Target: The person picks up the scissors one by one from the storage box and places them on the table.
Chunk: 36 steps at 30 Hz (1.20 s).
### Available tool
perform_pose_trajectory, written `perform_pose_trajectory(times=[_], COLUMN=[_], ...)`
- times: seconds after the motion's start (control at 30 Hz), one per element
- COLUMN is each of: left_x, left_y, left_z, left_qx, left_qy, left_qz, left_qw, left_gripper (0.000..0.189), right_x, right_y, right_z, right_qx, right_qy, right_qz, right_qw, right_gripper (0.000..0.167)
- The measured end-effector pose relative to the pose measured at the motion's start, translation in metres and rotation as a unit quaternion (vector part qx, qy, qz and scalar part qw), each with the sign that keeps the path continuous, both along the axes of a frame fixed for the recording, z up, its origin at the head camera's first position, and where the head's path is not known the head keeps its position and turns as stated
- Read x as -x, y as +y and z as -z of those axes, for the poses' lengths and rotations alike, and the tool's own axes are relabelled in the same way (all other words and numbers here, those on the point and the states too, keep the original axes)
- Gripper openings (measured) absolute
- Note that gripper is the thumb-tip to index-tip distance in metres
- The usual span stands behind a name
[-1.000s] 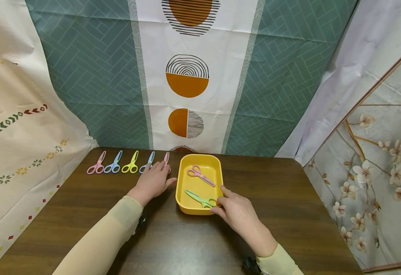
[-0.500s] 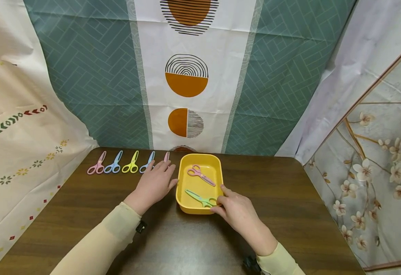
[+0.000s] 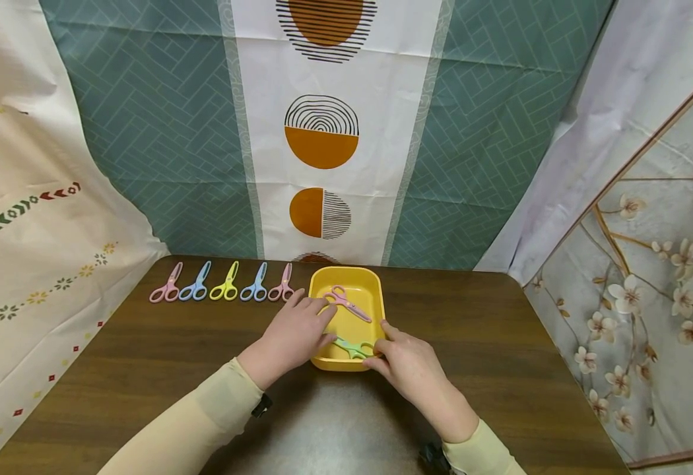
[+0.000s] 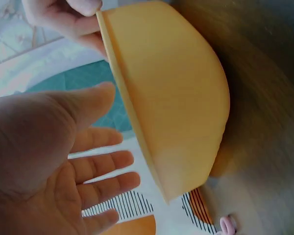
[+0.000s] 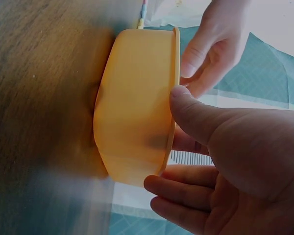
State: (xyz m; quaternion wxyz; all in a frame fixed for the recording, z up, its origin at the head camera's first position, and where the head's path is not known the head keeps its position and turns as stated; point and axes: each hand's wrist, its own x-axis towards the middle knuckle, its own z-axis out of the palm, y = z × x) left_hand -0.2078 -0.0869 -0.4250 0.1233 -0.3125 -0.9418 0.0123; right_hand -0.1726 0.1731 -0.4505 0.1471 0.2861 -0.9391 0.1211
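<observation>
Your right hand (image 3: 413, 366) gripped the rounded-rectangular yellow plastic tray (image 3: 349, 276) at its near right corner, thumb and curled fingers on the rim. Probably a steadying hold: it looked light enough to slide, and a corner grip left the mouth accessible. Your left hand (image 3: 292, 336) held nothing, fingers loose and parted over the tray's left side.

Inside, the slim pink plastic scissors (image 3: 352, 308) lay just beyond your left fingertips, handles toward them; couldn't tell if they touched. The light-green plastic scissors (image 3: 355, 351) lay between your left thumb and right fingers, handles right beside the right ones. Both sat askew, so likely just loose contents, contained by the walls.

On the dark brown wood-grain table (image 3: 471, 330), left of your left fingertips, ran a row: far-left pink plastic scissors (image 3: 169, 284), outer light-blue pair (image 3: 199, 282), bright yellow pair (image 3: 228, 281), inner light-blue pair (image 3: 257, 281), then the near-end pink pair (image 3: 284, 282), just by those fingertips. Even gaps, handles your way: looked deliberate, probably for easy pickup.
</observation>
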Motion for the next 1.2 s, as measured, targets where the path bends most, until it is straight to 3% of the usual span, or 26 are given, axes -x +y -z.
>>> perform_pose_trajectory(times=[0.3,0.7,0.9,1.1,1.2], left_x=[0.002,0.011,0.015,0.018,0.020], left_y=[0.014,0.025,0.028,0.029,0.030], left_z=[0.006,0.016,0.017,0.016,0.016], left_qx=[0.020,0.029,0.042,0.042,0.037], left_qy=[-0.020,-0.041,-0.059,-0.068,-0.089], left_qz=[0.043,0.040,0.036,0.050,0.049], left_qw=[0.9987,0.9979,0.9967,0.9955,0.9941], left_gripper=[0.049,0.048,0.048,0.045,0.044], right_x=[0.000,-0.001,-0.001,-0.002,-0.002], right_y=[0.000,0.000,0.000,0.000,0.000], right_z=[0.000,-0.001,-0.001,-0.002,-0.003], right_qx=[-0.003,-0.005,-0.007,-0.005,-0.004], right_qy=[0.003,-0.005,-0.008,-0.011,-0.009], right_qz=[0.000,0.001,0.003,0.004,0.004], right_qw=[1.0000,1.0000,0.9999,0.9999,0.9999], right_gripper=[0.029,0.029,0.028,0.028,0.028])
